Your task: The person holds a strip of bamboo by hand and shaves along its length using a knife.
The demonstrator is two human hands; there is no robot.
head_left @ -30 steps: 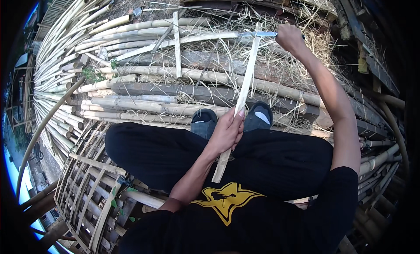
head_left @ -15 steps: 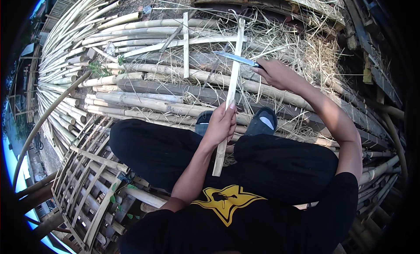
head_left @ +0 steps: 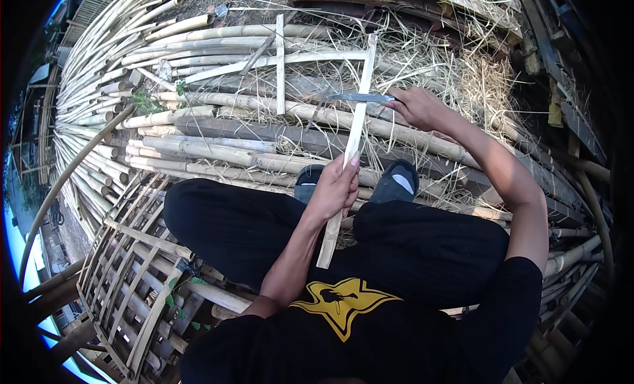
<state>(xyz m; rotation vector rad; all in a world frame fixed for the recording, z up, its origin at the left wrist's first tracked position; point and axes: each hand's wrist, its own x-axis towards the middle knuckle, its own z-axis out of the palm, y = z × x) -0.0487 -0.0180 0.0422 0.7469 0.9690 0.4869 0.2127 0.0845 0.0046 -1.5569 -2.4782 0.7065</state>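
My left hand (head_left: 337, 189) is closed round the lower part of a flat, pale bamboo strip (head_left: 357, 127), which slants up and away from my lap. My right hand (head_left: 419, 108) grips a knife (head_left: 360, 98) by its handle, which is mostly hidden by the fingers. The blade points left and lies across the strip above my left hand; it seems to touch the strip. Beyond them a long split bamboo piece (head_left: 307, 57) runs behind the strip's far end, and a short bamboo slat (head_left: 281, 67) lies across it.
Bamboo poles (head_left: 191, 105) are laid out in front and to the left. Curly bamboo shavings (head_left: 456, 73) are heaped at the far right, below a wooden pallet (head_left: 409, 2). A woven bamboo lattice (head_left: 142, 271) stands at my left side. My sandalled feet (head_left: 395, 182) are near the strip.
The knife has moved a little nearer to me along the strip, and its blade lies more level. The strip's far end has shifted slightly right. My left hand keeps its hold.
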